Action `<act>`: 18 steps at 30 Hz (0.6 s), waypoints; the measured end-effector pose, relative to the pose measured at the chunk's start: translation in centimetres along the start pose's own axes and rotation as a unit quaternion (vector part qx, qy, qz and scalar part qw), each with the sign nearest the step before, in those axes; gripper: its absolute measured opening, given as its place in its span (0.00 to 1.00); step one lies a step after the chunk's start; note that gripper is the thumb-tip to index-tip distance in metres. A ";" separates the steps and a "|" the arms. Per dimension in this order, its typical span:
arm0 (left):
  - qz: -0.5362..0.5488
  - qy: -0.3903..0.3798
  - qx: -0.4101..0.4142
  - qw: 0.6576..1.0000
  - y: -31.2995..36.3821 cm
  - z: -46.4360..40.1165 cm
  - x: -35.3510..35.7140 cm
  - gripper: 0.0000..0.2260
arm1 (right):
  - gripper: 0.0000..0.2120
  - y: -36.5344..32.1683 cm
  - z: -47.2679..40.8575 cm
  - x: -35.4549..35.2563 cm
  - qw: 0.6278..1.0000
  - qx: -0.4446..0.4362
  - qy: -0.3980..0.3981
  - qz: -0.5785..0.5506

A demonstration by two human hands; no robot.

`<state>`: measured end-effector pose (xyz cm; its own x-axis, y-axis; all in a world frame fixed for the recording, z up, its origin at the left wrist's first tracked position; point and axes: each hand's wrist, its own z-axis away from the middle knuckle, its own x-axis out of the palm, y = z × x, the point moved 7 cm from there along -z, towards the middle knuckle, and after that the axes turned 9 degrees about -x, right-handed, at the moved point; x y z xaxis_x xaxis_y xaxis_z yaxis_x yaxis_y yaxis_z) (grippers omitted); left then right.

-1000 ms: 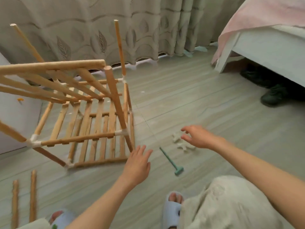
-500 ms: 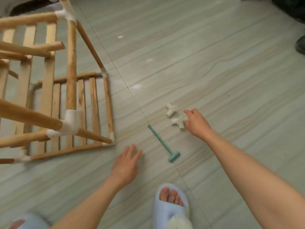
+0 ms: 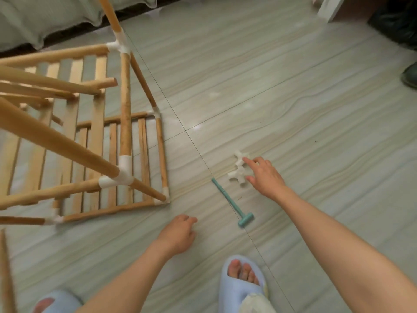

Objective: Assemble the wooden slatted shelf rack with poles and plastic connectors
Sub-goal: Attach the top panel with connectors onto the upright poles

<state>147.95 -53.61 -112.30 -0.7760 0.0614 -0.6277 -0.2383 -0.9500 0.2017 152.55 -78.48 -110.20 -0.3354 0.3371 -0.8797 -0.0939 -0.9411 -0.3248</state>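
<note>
Shelf rack [image 3: 90, 136] is sitting half-built on the pale floor [image 3: 293, 109], poles joined at the corners by white plastic connectors, its slatted panel lying flat underneath, and everything else is lining up to the right of it. Just off the rack's right edge a teal mallet [image 3: 232, 202] is lying on the tiles, head pointing toward the person. Beyond the mallet's handle end, further right from the rack, two loose white connectors [image 3: 238, 170] are resting side by side, touching. Right hand [image 3: 265, 175] is reaching over them now, fingers spread and fairly straight, index fingertip touching the farther connector, thumb lying just beside the nearer one; nothing is gripped. Left hand [image 3: 178, 233] is hovering low below the rack's near right corner, fingers curling loosely inward, holding nothing. Two pale blue slippers [image 3: 241, 283] are showing at the bottom edge, well below the rack. A loose pole [image 3: 5, 274] is lying at the far left edge, below the rack's near left corner.
</note>
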 end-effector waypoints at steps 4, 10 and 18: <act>0.000 0.043 0.017 0.999 0.0 2.8 -2.3 0.22 | 0.24 -1.5 -0.1 -0.7 1.000 -0.009 -0.028 -0.007; 0.014 0.109 0.032 0.993 0.6 2.9 -3.5 0.22 | 0.18 -2.9 -1.6 1.8 0.999 -0.014 -0.040 0.010; 0.058 0.075 0.039 0.995 0.9 3.0 -3.4 0.21 | 0.10 -3.3 0.1 1.7 0.985 0.065 0.047 -0.155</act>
<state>148.67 -53.79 -107.73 -0.7065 -0.0988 -0.7007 -0.2021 -0.9208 0.3336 152.16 -74.85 -110.54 -0.1842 0.6046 -0.7750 -0.3003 -0.7854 -0.5413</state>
